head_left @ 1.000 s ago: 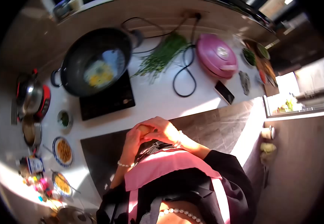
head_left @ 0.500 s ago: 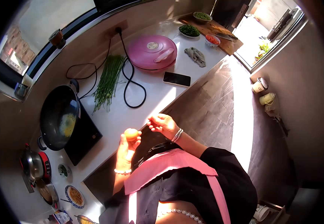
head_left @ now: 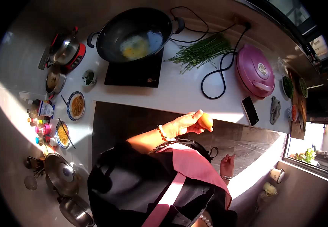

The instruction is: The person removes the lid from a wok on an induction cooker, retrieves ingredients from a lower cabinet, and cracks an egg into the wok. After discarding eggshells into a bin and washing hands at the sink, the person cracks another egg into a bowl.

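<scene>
My left hand (head_left: pixel 186 125), with a beaded bracelet at the wrist, is closed around an egg (head_left: pixel 206 121) in front of the counter edge. The egg's orange-brown shell catches the sunlight. Lower and to the right, beside the pink apron, my right hand (head_left: pixel 227 165) hangs over the floor, its fingers partly spread and nothing visible in them. Behind the counter edge, a black wok (head_left: pixel 109 41) stands on a flat induction cooker (head_left: pixel 132 75). Yellow and whitish egg lies in the wok's bottom.
Green chives (head_left: pixel 201 52), a looped black cable (head_left: pixel 203 85), a pink electric pan (head_left: pixel 254 70) and a phone (head_left: pixel 250 111) lie along the counter. To the left are a bowl of greens (head_left: pixel 89 77), a patterned plate of food (head_left: pixel 77 106) and several bottles (head_left: pixel 43 121).
The view has swung left toward the cooker and the left end of the counter. My hands have moved apart; the left keeps the egg while the right has dropped to my side.
</scene>
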Available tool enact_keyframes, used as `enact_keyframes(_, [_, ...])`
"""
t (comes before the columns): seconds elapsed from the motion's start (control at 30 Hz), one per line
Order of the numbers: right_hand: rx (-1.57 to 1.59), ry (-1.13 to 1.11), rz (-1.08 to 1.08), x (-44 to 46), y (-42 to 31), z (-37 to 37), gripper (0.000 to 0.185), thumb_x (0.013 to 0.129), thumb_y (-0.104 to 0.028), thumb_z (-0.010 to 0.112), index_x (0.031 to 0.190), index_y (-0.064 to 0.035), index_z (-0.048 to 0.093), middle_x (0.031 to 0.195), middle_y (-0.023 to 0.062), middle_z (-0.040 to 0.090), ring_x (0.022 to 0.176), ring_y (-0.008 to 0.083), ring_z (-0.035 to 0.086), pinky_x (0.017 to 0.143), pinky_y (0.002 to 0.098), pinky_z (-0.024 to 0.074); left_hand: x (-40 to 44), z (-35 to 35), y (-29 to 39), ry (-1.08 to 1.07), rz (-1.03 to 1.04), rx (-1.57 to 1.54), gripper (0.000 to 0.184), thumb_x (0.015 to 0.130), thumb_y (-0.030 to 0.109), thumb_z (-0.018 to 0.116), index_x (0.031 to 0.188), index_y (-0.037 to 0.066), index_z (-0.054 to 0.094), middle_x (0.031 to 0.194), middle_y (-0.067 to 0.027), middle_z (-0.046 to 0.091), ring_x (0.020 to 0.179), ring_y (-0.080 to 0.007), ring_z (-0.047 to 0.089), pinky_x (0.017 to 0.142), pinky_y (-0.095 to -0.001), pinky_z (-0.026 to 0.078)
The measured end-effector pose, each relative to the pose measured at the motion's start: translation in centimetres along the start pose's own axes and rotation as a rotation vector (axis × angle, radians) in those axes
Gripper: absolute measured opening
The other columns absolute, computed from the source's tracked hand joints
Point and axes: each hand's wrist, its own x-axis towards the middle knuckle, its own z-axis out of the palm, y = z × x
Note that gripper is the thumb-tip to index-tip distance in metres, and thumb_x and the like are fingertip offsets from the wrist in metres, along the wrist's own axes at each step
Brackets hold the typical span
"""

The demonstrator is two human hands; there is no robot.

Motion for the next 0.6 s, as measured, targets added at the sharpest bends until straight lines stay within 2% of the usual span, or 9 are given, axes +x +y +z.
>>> enact_keyframes(0.17, [-0.230,-0.018,0.003,1.5,0.2,4.1,0.018,0.088,-0.016,0.054,0.091,0.0014,0.057,0.092,0.0109,0.060,0.071,0.0109,0.055,0.064,0.0204,0.0490,-0.8,-0.9,0.8,0.006,0.033,-0.023,0.058,0.081,0.057,0.046,0.104,0.005,0.053,0.090,-0.0152,0.063,0.069,-0.0116,0.055,0.062,-0.0218,0.046])
enact_keyframes(0.2, [-0.272,-0.024,0.004,1.8,0.2,5.1,0.018,0.089,-0.014,0.053,0.093,0.0023,0.057,0.095,0.0116,0.060,0.072,0.0110,0.055,0.064,0.0205,0.0491,-0.8,-1.3,0.8,-0.006,0.054,-0.010,0.055,0.086,0.054,0.041,0.104,0.004,0.053,0.089,-0.0137,0.064,0.068,-0.0106,0.056,0.062,-0.0213,0.048])
enact_keyframes(0.3, [-0.354,-0.118,0.031,2.1,0.3,7.1,0.017,0.089,-0.013,0.053,0.095,0.0028,0.056,0.097,0.0125,0.059,0.074,0.0115,0.056,0.065,0.0208,0.0495,-0.9,-1.8,1.2,0.016,0.028,-0.040,0.055,0.086,0.054,0.041,0.103,0.003,0.052,0.088,-0.0136,0.064,0.067,-0.0104,0.056,0.062,-0.0215,0.049])
enact_keyframes(0.4, [-0.402,-0.012,0.017,0.8,0.7,8.4,0.017,0.089,-0.011,0.052,0.097,0.0029,0.055,0.096,0.0120,0.059,0.075,0.0120,0.056,0.066,0.0215,0.0498,0.2,-2.2,1.2,-0.020,0.005,-0.017,0.057,0.083,0.056,0.043,0.102,0.003,0.052,0.087,-0.0142,0.064,0.065,-0.0103,0.056,0.060,-0.0214,0.049])
enact_keyframes(0.5, [-0.336,0.007,0.016,0.0,0.3,5.8,0.016,0.088,-0.010,0.052,0.099,0.0017,0.055,0.094,0.0105,0.059,0.076,0.0125,0.057,0.067,0.0223,0.0502,1.6,-0.8,1.1,-0.054,-0.026,0.032,0.060,0.080,0.058,0.046,0.104,0.003,0.050,0.087,-0.0152,0.063,0.064,-0.0107,0.056,0.059,-0.0209,0.049])
enact_keyframes(0.6, [-0.164,0.067,0.016,-0.6,-1.1,3.5,0.016,0.088,-0.010,0.053,0.100,-0.0001,0.056,0.090,0.0085,0.058,0.075,0.0124,0.057,0.065,0.0220,0.0497,3.9,1.3,0.3,-0.101,-0.093,0.049,0.059,0.081,0.056,0.048,0.108,0.004,0.051,0.092,-0.0171,0.062,0.067,-0.0117,0.054,0.060,-0.0214,0.047])
